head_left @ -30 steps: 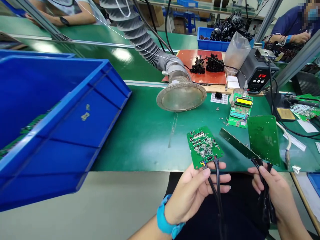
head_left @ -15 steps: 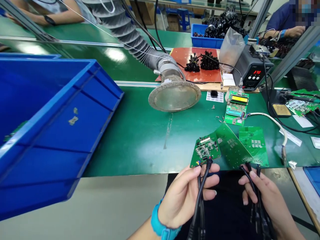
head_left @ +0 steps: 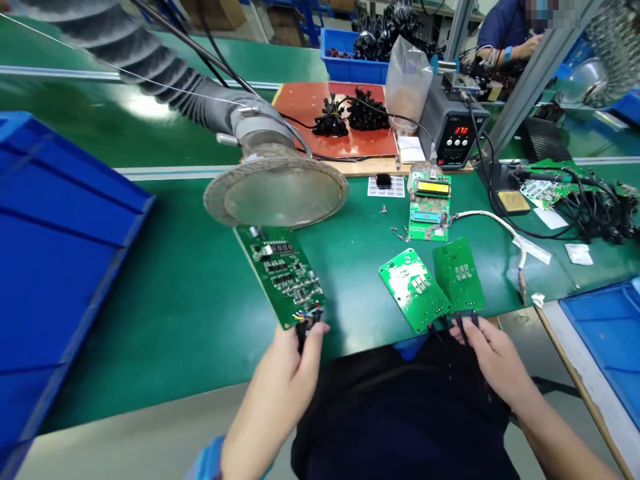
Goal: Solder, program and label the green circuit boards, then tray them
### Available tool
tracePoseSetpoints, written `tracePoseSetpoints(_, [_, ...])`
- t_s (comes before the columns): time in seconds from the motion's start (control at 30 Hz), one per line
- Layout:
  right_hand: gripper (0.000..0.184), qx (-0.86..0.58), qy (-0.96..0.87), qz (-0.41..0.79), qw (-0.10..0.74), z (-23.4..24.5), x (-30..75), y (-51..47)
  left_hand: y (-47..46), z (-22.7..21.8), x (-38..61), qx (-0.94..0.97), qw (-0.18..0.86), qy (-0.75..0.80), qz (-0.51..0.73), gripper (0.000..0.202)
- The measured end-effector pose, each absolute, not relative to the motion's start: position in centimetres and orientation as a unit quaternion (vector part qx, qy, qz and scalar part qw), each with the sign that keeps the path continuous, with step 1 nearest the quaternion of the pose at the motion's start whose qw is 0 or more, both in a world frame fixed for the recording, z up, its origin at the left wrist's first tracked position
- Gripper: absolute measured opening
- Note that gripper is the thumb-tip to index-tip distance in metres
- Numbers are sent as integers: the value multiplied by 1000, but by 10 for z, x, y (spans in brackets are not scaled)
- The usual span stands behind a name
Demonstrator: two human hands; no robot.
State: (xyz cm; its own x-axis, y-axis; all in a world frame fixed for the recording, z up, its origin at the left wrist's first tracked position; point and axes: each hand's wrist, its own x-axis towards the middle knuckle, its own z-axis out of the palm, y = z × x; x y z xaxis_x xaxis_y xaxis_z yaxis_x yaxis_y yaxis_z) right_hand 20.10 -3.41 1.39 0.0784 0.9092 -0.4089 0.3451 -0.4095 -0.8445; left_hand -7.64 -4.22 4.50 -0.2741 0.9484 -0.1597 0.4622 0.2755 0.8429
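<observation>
My left hand [head_left: 285, 373] is closed on the black cables at the near end of a green circuit board [head_left: 283, 275], which lies component side up on the green mat in front of the fume hood. My right hand [head_left: 493, 357] is closed on the black cables of two more green boards [head_left: 414, 288] [head_left: 458, 273]. These two lie solder side up, side by side, at the mat's near edge. The cables run down out of sight into my lap.
A grey fume extractor hood [head_left: 275, 190] on a ribbed hose hangs over the mat. A large blue bin [head_left: 55, 267] stands left, another blue tray [head_left: 605, 340] right. Behind are a small test board with a yellow display [head_left: 429, 207], a soldering station [head_left: 453, 137] and a red mat [head_left: 325, 117] with black cable bundles. Another person works far right.
My left hand has carried its board leftward and laid it under the hood. The right hand's two boards now lie flat on the mat. The view has swung to the right.
</observation>
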Motion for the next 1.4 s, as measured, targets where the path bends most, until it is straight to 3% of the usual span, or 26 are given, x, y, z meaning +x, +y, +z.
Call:
tracePoseSetpoints(0.17, [46,-716,-506,412,249,18,220,-23,-46,46,-88,602,140,781,93,56])
tracePoseSetpoints(0.27, [42,-731,-534,378,192,17,229,-16,-52,39,-81,608,110,784,64,56])
tracePoseSetpoints(0.57, [48,-732,-652,153,124,6,247,-21,-70,5,-55,517,204,773,306,54])
tracePoseSetpoints(0.73, [43,-717,-682,75,124,24,249,-14,-80,2,-40,447,321,744,378,59])
tracePoseSetpoints(0.9, [26,-524,-825,113,177,38,197,24,-95,9,-30,417,420,705,391,60])
tracePoseSetpoints(1.03, [24,-429,-888,111,122,31,146,55,-105,16,-39,418,489,684,344,64])
tracePoseSetpoints(1.13, [20,-446,-886,93,83,26,130,64,-103,23,-47,490,407,705,312,55])
tracePoseSetpoints(1.27, [15,-482,-866,119,67,28,127,66,-77,34,-44,620,161,715,282,42])
tracePoseSetpoints(1.4, [10,-526,-839,138,15,38,120,73,-33,38,-33,694,86,679,224,56])
